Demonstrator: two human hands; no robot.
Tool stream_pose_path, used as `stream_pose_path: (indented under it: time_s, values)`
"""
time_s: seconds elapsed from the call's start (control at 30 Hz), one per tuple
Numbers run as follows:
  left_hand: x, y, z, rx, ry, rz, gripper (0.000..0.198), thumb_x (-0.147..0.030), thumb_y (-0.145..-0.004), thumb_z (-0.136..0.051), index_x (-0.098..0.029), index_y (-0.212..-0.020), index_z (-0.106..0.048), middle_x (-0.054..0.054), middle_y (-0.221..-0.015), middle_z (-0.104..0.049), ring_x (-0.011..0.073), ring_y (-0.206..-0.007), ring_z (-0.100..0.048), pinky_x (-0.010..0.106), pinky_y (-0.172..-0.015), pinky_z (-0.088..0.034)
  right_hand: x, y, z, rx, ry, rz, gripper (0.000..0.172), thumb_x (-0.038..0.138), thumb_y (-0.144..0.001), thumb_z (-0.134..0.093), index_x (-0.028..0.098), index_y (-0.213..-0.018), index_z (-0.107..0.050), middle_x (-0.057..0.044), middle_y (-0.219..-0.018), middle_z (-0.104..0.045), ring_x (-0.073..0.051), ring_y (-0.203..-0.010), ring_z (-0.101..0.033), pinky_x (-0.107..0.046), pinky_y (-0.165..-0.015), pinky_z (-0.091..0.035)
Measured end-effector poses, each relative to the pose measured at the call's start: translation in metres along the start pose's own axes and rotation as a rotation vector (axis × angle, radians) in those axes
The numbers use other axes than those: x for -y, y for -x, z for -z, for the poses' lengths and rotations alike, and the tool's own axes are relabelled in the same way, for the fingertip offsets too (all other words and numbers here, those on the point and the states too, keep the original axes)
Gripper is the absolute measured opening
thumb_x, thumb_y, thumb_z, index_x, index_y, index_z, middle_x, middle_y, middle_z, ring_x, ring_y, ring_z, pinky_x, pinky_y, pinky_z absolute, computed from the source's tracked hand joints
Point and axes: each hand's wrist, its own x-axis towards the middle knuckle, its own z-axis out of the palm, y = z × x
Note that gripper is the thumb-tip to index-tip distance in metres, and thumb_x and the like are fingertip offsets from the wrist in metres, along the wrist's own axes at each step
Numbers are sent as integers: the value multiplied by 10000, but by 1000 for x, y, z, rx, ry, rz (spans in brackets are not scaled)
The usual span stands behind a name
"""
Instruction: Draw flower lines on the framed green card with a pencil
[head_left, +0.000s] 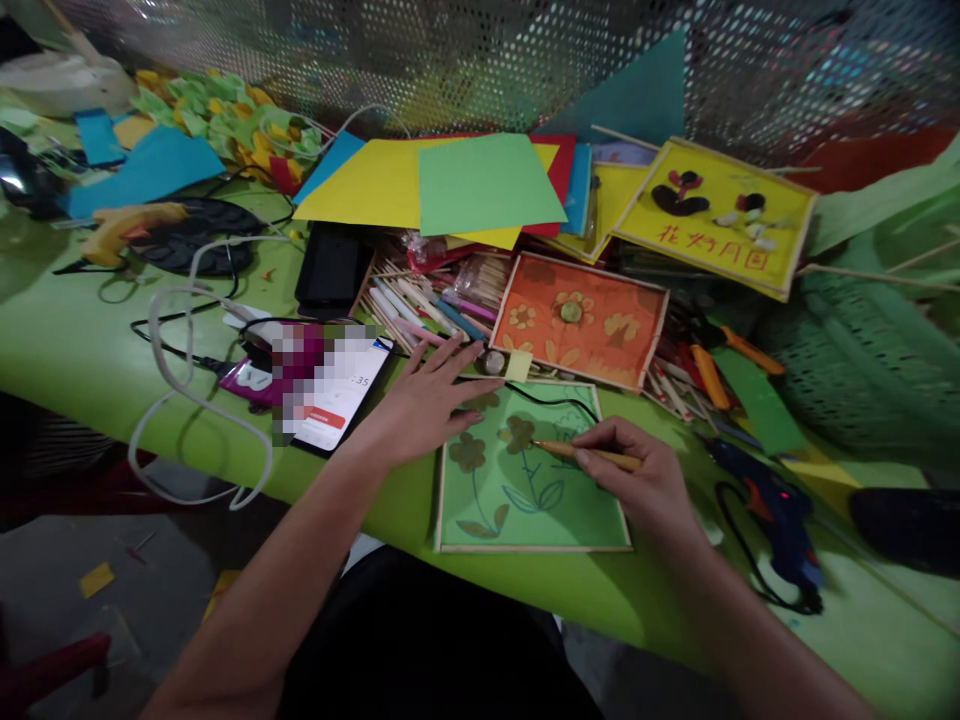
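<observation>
A green picture (pixel 574 520) with a thin pale wooden frame lies at the table's front edge. Flowers with brownish petals and outlined stems and leaves are drawn on it. My right hand (pixel 641 470) pinches a gold-coloured pen (pixel 555 449), its tip at the middle flower (pixel 517 434). My left hand (pixel 420 405) rests palm down, fingers spread, at the picture's upper left corner. Those fingertips reach toward several pens and markers (pixel 397 305). A black cord (pixel 555 402) crosses the picture's top part. Under my right hand, part of the picture's right side is hidden.
A lit phone (pixel 349 395) lies left of my left hand, near a white cable (pixel 156 330). Behind are an orange framed picture (pixel 517 345), a yellow one (pixel 720 235) and coloured paper sheets (pixel 487 185). A blue glue gun (pixel 776 530) and orange-handled pliers (pixel 709 375) lie right.
</observation>
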Motion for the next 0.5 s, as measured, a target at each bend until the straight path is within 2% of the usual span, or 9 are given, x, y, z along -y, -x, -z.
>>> stream_pose_path:
  time_s: [0.5]
  values:
    - [0,0,2,28,-3,13,504,-383,-999,-601,-411,-1491,-500,16,-1695,-283,292,-1595,-154,577,-1275,-130,-2,0,2,30,6,13,110,294,-726,-752,193,-729,-707,-17,-666,-683,-164,-616,-599,-272,-577,-466]
